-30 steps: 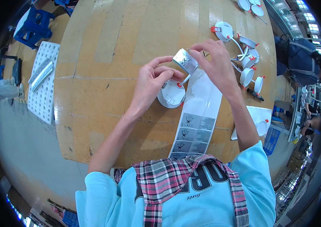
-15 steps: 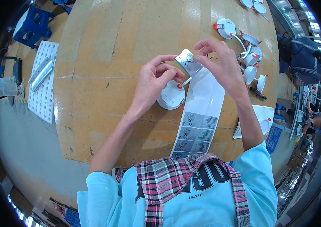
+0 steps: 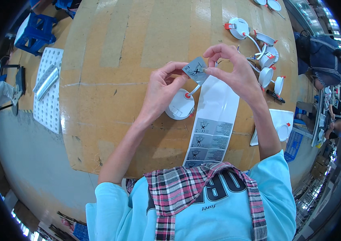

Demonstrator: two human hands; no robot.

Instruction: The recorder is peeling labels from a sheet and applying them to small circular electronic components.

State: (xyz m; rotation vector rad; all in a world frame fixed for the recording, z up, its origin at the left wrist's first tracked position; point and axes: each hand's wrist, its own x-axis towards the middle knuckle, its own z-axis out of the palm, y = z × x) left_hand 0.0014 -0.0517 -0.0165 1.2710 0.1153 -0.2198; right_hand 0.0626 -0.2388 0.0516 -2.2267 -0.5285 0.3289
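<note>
A small silver-grey label (image 3: 195,71) with dark printing is held up between my two hands. My left hand (image 3: 163,87) pinches its left edge with thumb and fingers. The right edge is pinched by my right hand (image 3: 234,70). Just below my left fingers, a round white downlight (image 3: 179,106) lies on the table, and its white cable (image 3: 194,90) runs up behind the label. Under and beside my hands stretches a long white label strip (image 3: 218,100); several grey printed labels still sit on its nearer part, close to my body.
Several more white downlights (image 3: 266,76) with red clips and cables lie at the right of the wooden table (image 3: 110,92). Near them are a black marker (image 3: 275,96) and a white sheet (image 3: 289,116). Left of the table are a perforated white board (image 3: 50,108) and a blue stool (image 3: 37,32).
The label has come slightly down and left and has turned, so its printed face shows flatter. Both hands stay at its edges, with my left fingers a little straighter.
</note>
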